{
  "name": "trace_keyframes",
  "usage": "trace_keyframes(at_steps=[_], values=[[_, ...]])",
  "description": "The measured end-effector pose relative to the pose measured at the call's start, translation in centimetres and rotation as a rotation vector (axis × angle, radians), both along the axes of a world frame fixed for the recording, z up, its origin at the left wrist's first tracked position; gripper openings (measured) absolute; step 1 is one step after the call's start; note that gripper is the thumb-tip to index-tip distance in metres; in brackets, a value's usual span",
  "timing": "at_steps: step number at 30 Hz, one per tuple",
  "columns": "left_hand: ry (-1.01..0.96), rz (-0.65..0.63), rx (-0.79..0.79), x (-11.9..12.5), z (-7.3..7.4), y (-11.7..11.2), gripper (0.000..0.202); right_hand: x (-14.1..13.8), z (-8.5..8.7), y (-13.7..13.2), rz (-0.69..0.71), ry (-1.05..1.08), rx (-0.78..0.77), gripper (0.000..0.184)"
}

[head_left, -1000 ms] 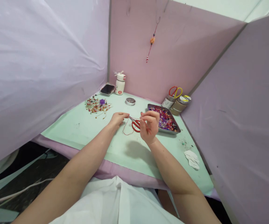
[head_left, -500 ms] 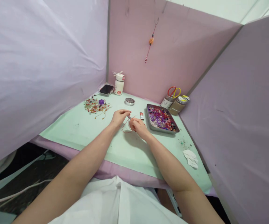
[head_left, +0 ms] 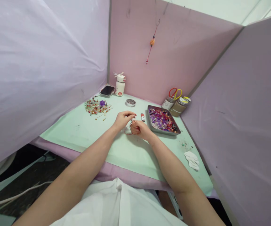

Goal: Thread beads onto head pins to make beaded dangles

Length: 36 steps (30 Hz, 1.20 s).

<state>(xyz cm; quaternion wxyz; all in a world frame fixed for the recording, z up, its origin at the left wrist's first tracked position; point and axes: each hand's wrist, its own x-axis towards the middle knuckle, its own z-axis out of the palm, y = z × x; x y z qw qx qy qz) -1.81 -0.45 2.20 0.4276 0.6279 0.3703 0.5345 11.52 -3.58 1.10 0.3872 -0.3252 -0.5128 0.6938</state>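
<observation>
Over the middle of the green-covered table my two hands work close together on a thin red cord (head_left: 127,133). My left hand (head_left: 123,120) pinches the cord between thumb and fingertips, close above the right hand. My right hand (head_left: 139,129) is closed with its fingers curled, and the cord loops out below it. Something small and greyish shows between the hands, too small to name. Just beyond my right hand lies a red and white lighter (head_left: 142,117). To its right stands a metal tray (head_left: 165,133) full of purple, red and clear beads (head_left: 161,119).
A pile of beaded strings (head_left: 96,108) lies at the left, near a phone (head_left: 107,90) and a white bottle (head_left: 119,85). A round tin (head_left: 130,102) sits at the back. Scissors (head_left: 175,93) stand in a can beside a jar (head_left: 179,107). A white cloth (head_left: 192,160) lies at right.
My left hand has shifted slightly right, nearer the right hand. My right hand has turned a little, its fingers curled further, and the cord loop has changed shape.
</observation>
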Motion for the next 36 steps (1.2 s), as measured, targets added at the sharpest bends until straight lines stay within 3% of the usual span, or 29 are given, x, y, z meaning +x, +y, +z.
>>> trace_keyframes(at_steps=[16,29,36], values=[[0.013,0.001,0.038,0.0,0.23,-0.27,0.02,0.54,-0.03,0.35,0.052,0.092,-0.116,0.025],[0.029,0.026,0.063,0.02,0.12,-0.1,0.021,0.47,0.49,0.61,-0.177,0.146,-0.01,0.027],[0.078,0.004,0.097,-0.03,-0.23,-0.09,0.022,0.43,0.43,0.73,-0.293,0.072,0.047,0.035]])
